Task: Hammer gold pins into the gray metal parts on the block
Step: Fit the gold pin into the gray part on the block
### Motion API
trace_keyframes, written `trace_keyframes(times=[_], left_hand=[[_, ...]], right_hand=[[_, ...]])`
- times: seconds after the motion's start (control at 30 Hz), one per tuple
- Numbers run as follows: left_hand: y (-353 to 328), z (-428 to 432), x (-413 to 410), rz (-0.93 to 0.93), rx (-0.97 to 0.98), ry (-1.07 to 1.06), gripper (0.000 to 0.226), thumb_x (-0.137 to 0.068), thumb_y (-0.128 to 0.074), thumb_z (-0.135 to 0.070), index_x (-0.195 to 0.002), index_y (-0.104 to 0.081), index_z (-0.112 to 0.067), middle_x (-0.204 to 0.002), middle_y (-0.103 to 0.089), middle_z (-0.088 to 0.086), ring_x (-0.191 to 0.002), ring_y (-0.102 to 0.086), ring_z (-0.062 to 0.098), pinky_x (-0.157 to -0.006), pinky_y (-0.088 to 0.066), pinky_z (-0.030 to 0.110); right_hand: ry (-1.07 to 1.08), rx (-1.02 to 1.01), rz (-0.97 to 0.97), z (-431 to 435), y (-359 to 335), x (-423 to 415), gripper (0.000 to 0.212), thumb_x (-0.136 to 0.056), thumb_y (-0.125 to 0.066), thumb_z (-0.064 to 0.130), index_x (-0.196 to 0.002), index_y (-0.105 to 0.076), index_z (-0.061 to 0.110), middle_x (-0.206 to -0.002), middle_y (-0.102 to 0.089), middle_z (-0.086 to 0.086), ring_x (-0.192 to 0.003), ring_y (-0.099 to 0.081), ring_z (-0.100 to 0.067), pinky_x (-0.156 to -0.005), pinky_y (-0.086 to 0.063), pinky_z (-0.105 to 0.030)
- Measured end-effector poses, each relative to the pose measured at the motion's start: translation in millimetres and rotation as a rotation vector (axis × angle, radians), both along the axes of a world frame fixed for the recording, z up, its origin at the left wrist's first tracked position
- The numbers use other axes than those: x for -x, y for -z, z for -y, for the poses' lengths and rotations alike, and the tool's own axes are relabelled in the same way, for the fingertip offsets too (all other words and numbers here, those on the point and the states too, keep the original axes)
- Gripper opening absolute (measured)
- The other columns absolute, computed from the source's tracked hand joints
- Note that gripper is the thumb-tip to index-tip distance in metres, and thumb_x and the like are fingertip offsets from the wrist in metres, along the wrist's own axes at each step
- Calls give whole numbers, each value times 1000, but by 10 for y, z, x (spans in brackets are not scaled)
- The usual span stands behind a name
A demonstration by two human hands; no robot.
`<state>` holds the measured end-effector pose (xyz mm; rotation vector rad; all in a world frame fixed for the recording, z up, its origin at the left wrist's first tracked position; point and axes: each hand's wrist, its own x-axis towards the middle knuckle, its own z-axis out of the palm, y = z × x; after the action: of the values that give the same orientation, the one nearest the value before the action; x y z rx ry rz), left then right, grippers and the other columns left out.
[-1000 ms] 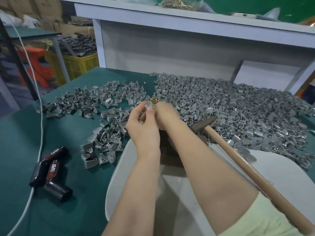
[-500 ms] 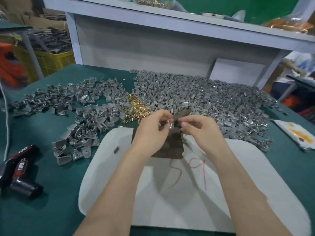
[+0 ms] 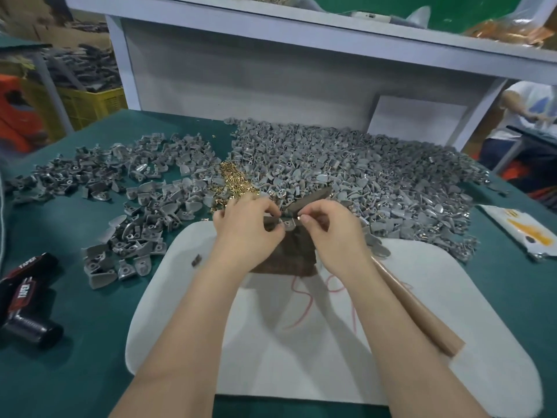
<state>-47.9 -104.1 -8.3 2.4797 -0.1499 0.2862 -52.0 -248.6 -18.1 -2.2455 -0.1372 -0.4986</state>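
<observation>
The left grip (image 3: 247, 227) curls thumb and fingers round a gray metal part (image 3: 286, 223), held just over the dark block (image 3: 289, 256); the right grip (image 3: 334, 233) pinches the same part from the other side; the hammer (image 3: 416, 312) lies beneath the right forearm on the white pad (image 3: 301, 357); gold pins (image 3: 235, 182) heap just beyond, among loose gray parts (image 3: 361, 176) on the green table (image 3: 75, 357).

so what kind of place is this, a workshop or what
Most likely a small factory assembly bench: heaps of identical gray metal parts lie on the green table, a pile of gold pins sits among them, and a yellow crate stands beyond.
</observation>
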Motion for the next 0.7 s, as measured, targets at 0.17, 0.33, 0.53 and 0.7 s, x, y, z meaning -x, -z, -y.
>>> trace_keyframes(times=[0.17,0.33,0.53,0.7], left_hand=[[-2,18,1,-17,-26,20,5,-89,-58,-29,-92,-62,-31,-111,-54,-7,-115,-45,21,-93,-28,38],[-8,2,-2,-18,-24,46,11,-90,-58,-25,-97,-66,-27,-115,-55,-3,-115,-46,24,-96,-33,39],[-28,9,-2,-21,-31,60,14,-90,-58,-21,-100,-68,-21,-114,-58,1,-113,-48,27,-96,-39,41],[-58,10,18,-15,-61,79,18,-87,-53,-11,-98,-67,-15,-109,-59,6,-108,-48,32,-90,-41,41]], right_hand=[[-33,179,-4,-71,-92,-12,7,-88,-61,10,-88,-67,14,-91,-56,2,-83,-53,-11,-80,-41,-19],[-54,478,-66,-150,-218,-29,12,-91,-54,13,-96,-65,11,-103,-54,-6,-100,-51,-24,-89,-41,-36],[-6,810,-62,-289,-361,-18,15,-88,-53,7,-100,-61,12,-101,-52,-5,-102,-52,-24,-71,-34,-27],[-14,976,-61,-424,-480,29,21,-86,-48,0,-104,-59,6,-104,-54,-11,-104,-53,-28,-70,-36,-30]])
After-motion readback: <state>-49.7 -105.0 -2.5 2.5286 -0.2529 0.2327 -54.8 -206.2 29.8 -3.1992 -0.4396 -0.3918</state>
